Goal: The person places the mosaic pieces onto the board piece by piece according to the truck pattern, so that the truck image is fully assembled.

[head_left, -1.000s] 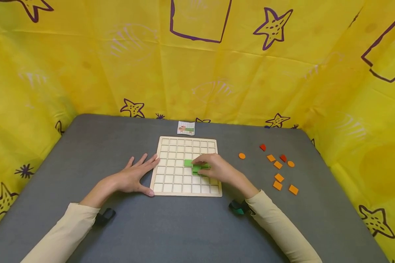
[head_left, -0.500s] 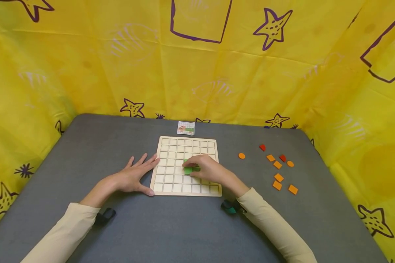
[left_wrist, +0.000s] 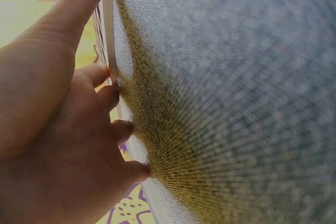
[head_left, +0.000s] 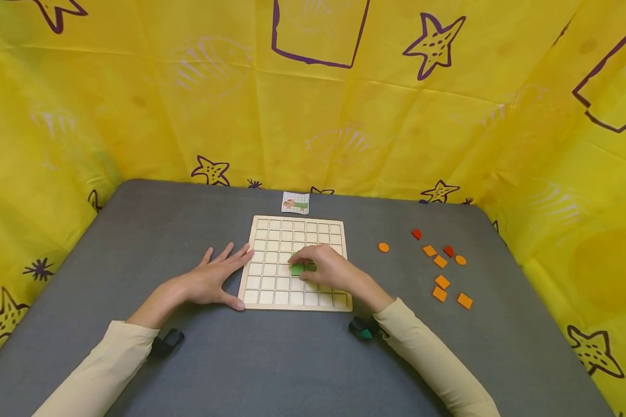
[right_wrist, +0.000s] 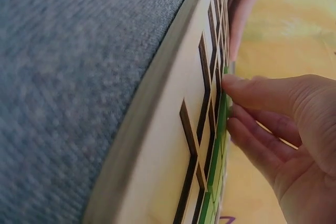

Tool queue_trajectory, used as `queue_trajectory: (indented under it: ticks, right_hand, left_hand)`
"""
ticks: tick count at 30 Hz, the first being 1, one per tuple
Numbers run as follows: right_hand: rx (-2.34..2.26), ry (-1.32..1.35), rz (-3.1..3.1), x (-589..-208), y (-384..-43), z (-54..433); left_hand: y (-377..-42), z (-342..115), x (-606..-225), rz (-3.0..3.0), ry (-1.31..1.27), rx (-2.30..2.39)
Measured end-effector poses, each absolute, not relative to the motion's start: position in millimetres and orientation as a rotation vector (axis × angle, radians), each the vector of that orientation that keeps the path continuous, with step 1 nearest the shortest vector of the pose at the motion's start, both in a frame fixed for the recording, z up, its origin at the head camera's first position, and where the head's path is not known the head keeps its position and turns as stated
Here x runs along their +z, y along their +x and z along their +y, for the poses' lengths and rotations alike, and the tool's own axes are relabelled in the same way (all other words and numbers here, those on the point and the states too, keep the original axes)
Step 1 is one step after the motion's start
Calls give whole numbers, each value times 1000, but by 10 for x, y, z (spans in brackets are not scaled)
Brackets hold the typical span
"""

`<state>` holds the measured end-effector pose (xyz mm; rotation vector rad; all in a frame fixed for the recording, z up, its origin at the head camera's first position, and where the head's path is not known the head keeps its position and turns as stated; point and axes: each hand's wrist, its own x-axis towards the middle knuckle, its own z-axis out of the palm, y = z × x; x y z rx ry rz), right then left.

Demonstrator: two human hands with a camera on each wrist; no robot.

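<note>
A wooden grid board [head_left: 263, 278] lies on the grey table, with green tiles in its middle cells, partly hidden by my right hand [head_left: 326, 269]. That hand's thumb and fingers are at opposite edges of a square green tile [head_left: 297, 270] and pinch it at board level. In the right wrist view, the green tiles [right_wrist: 214, 169] form a row at the fingertips. My left hand [head_left: 208, 282] lies flat with spread fingers. Its thumb and a fingertip touch the board's left edge, and the left wrist view shows this left hand [left_wrist: 68, 129] against the table and board side.
A small picture card [head_left: 295, 203] lies behind the board. To the right are loose orange squares [head_left: 465, 300], orange discs [head_left: 383, 247] and red pieces [head_left: 416, 234]. A yellow patterned cloth [head_left: 334, 116] hangs around the table.
My right hand has moved a little left across the board with the green tile, then stayed nearly still as the tile settled lower. The left hand keeps its place.
</note>
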<state>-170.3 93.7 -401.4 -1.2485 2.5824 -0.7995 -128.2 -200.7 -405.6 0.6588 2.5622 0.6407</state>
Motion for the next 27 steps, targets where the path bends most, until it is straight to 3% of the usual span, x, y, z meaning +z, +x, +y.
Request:
queue_trajectory:
  ticks: [27]
  right_hand:
    - [-872,-1250,2651,-3849,-1706,1195]
  left_hand:
    - [-1269,-2020,-4040,2561,660,659]
